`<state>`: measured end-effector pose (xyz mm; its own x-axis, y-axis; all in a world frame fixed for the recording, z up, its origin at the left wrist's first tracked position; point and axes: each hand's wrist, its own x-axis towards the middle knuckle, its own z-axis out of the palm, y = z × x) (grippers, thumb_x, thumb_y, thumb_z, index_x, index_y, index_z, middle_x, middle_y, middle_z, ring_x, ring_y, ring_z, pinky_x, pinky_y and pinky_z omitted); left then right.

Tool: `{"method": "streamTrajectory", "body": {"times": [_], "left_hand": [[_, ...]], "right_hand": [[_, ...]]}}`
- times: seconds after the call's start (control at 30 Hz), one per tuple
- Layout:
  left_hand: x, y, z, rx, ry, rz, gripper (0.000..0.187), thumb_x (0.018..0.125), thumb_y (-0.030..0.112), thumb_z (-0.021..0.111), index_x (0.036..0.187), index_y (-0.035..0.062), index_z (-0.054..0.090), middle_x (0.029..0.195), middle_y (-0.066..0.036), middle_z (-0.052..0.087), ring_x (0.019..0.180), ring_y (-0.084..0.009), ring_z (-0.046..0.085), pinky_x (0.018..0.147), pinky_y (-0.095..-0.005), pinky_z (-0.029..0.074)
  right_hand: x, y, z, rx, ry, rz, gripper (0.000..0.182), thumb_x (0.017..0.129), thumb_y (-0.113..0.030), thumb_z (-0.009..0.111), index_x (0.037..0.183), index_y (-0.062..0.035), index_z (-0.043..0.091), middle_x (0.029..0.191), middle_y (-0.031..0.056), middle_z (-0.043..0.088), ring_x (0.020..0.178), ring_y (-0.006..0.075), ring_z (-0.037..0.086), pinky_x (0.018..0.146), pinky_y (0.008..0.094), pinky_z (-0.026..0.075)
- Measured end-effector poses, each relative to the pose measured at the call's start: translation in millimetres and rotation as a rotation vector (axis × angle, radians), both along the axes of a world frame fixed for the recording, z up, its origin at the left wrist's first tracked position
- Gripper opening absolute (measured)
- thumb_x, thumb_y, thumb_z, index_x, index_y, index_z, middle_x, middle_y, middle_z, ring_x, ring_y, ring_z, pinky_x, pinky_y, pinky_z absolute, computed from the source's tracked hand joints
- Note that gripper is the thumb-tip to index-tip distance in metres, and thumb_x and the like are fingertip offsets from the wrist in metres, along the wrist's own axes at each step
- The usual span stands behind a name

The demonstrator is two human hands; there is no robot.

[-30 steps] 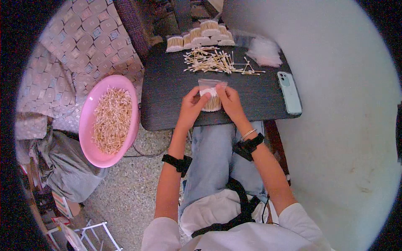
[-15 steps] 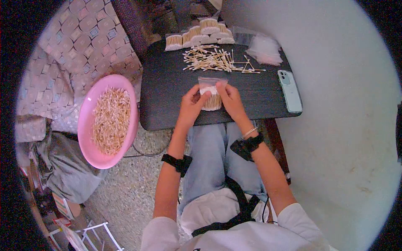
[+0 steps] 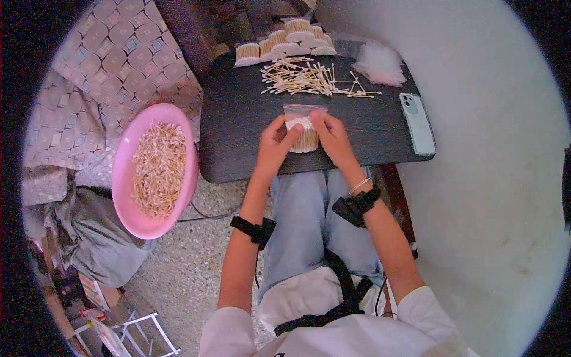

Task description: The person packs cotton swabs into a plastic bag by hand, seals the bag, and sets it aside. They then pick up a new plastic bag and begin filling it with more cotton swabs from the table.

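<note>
A clear zip bag of cotton swabs [image 3: 307, 140] is held between my two hands over the near part of the dark table [image 3: 238, 119]. My left hand [image 3: 275, 144] grips its left side, thumb across the front. On the other side, my right hand [image 3: 334, 138] pinches the bag near its upper right, below the zip strip. The swabs inside stand upright with white tips at top and bottom. Beyond the bag, a loose pile of cotton swabs [image 3: 300, 78] lies spread on the table.
Several filled swab bags [image 3: 279, 44] are stacked at the table's back edge. Flat clear bags [image 3: 380, 64] lie at the back right, and a pale phone [image 3: 419, 124] rests along the right edge. Left of the table stands a pink basin [image 3: 122, 172] of swabs. A wall [image 3: 488, 149] rises at right.
The view has shifted slightly, so table and things sit a little differently in frame. Both hands keep nearly the same hold on the swab bag.
</note>
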<state>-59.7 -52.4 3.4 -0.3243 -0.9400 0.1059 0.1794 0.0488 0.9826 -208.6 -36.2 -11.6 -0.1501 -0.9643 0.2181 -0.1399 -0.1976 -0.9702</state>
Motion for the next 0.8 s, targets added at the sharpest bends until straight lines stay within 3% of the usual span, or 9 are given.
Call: {"method": "streamTrajectory", "body": {"times": [0.5,0.6,0.7,0.8], "left_hand": [[-1.0,0.9,-2.6,0.036,0.015,0.038,0.025,0.086,0.015,0.061,0.107,0.0013,0.057,0.097,-0.003,0.061,0.087,-0.0090,0.056,0.076,-0.0238,0.045],[2.0,-2.5,-5.0,-0.018,0.007,0.031,0.025,0.088,0.016,0.058,0.108,0.0015,0.055,0.099,-0.003,0.060,0.090,-0.0093,0.055,0.079,-0.0243,0.044],[-0.1,-4.3,-4.8,-0.006,0.077,0.108,0.025,0.090,0.018,0.055,0.109,0.0023,0.053,0.101,-0.003,0.058,0.092,-0.0094,0.053,0.081,-0.0242,0.043],[-0.4,-3.7,-3.9,-0.033,0.066,0.098,0.025,0.091,0.019,0.054,0.110,0.0031,0.051,0.102,-0.003,0.058,0.093,-0.0097,0.053,0.081,-0.0238,0.042]], "right_hand": [[0.7,-1.6,1.3,0.064,-0.011,0.013,0.030,0.091,-0.028,0.051,0.089,0.0005,0.062,0.074,0.0080,0.063,0.066,0.0116,0.054,0.059,0.0284,0.044],[-1.0,-3.7,-1.4,-0.019,0.110,-0.018,0.025,0.090,-0.024,0.054,0.092,-0.0003,0.061,0.077,0.0079,0.063,0.068,0.0118,0.056,0.061,0.0284,0.045],[4.9,-6.4,0.1,-0.107,-0.101,-0.089,0.023,0.089,-0.022,0.056,0.097,-0.0011,0.060,0.082,0.0078,0.064,0.069,0.0133,0.057,0.062,0.0288,0.046],[3.2,-9.7,-2.2,-0.116,-0.046,-0.122,0.023,0.087,-0.020,0.058,0.102,-0.0029,0.058,0.091,0.0078,0.062,0.074,0.0162,0.058,0.068,0.0289,0.047]]}}
